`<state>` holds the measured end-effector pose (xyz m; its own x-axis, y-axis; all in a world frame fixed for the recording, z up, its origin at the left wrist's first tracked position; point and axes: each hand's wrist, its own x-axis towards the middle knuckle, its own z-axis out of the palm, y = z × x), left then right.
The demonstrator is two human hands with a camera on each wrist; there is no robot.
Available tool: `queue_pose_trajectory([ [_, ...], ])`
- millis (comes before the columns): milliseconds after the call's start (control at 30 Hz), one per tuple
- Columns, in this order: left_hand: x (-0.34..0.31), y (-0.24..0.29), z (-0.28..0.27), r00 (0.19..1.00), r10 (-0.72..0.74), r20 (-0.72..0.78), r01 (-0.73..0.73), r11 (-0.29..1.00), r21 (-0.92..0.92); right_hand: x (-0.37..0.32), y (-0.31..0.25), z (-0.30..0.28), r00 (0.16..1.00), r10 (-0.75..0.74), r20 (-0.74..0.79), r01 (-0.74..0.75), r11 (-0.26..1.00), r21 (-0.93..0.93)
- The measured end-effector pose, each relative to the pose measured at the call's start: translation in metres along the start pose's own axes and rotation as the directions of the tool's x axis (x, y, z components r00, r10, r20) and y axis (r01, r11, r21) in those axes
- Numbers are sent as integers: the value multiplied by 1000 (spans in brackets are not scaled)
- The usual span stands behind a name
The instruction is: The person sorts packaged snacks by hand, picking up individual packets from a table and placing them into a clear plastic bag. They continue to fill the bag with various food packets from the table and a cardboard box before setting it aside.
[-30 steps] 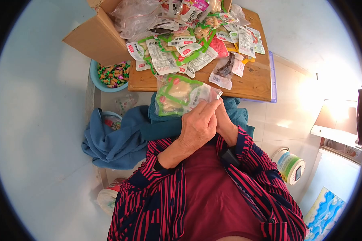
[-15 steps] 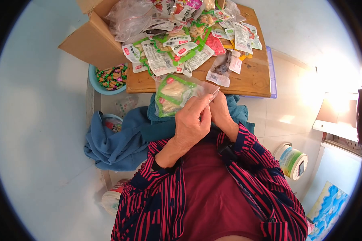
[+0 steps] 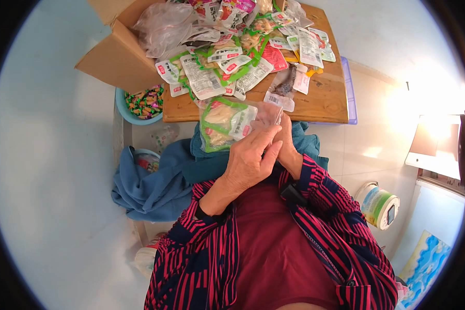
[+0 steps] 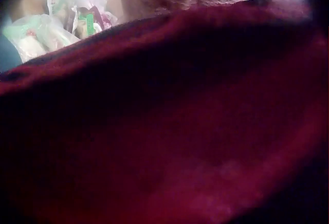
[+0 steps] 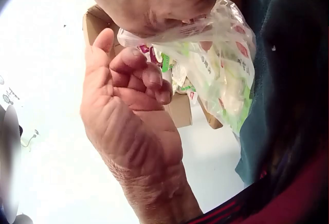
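A clear plastic bag (image 3: 222, 121) with green-edged packets inside is held above the person's lap, just below the table edge. The right hand (image 3: 288, 142) pinches its upper right corner; in the right wrist view the same hand (image 5: 159, 0) grips the gathered plastic. Beside it is the left hand (image 3: 250, 157), thumb lifted apart. The right wrist view shows the left hand's (image 5: 136, 111) fingers loosely bent, with nothing between them and the thumb. In the left wrist view a dark red sleeve (image 4: 169, 116) covers most of the frame.
Many snack packets (image 3: 204, 77) lie piled on the wooden table (image 3: 315, 108). An open cardboard box (image 3: 116, 62) stands at its left, above a blue bowl of wrapped sweets (image 3: 144, 102). Blue cloth (image 3: 155, 181) hangs left of the lap; a tub (image 3: 380, 205) stands at the right.
The left thumb has moved away from the fingers, which earlier were closed at the bag's edge. The packets inside the bag look slightly shifted, and the right hand stays at its corner.
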<state>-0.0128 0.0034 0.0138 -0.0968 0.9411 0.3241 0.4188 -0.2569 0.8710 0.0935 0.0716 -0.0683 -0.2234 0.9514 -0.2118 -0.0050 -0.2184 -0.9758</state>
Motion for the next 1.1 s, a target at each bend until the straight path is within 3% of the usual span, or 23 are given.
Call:
queue_pose_trajectory([
  [67,3,-7,-3,998,61,13,-61,997,37,7,5,-4,999,37,24,-40,992,117],
  [133,11,-14,-14,1000,11,26,-13,996,92,7,-5,-4,996,72,44,-80,969,232],
  [200,23,-26,-22,999,-41,34,36,989,146,1,-29,-3,994,-40,102,57,983,-173],
  [267,38,-45,-25,991,119,54,-128,960,250,1,-34,-4,993,-41,111,56,989,-135],
  [400,63,-59,-22,982,82,169,-112,979,171,7,-29,-11,985,12,171,-4,999,-49],
  [500,77,-65,-13,957,-28,289,-27,983,184,11,-25,-13,982,-61,177,62,998,1],
  [633,85,-81,-1,923,-112,369,43,981,189,13,-33,-15,983,-25,182,8,995,97],
  [700,87,-88,4,911,-136,390,68,981,183,16,-29,-23,965,-152,212,192,965,-181],
  [833,89,-100,6,853,-277,443,285,957,49,20,-31,-29,950,-148,274,207,957,-201],
  [900,89,-97,2,829,-309,465,357,934,-16,15,-41,-30,966,-14,260,38,995,-91],
  [967,93,-80,-8,791,-358,496,408,913,8,9,-52,-31,974,42,222,-28,998,-62],
  [1033,90,-78,-12,818,-365,445,414,910,-14,2,-60,-37,977,99,187,-95,995,-34],
  [1100,87,-80,-16,843,-371,390,418,908,-38,-7,-67,-48,965,162,206,-106,960,-259],
])
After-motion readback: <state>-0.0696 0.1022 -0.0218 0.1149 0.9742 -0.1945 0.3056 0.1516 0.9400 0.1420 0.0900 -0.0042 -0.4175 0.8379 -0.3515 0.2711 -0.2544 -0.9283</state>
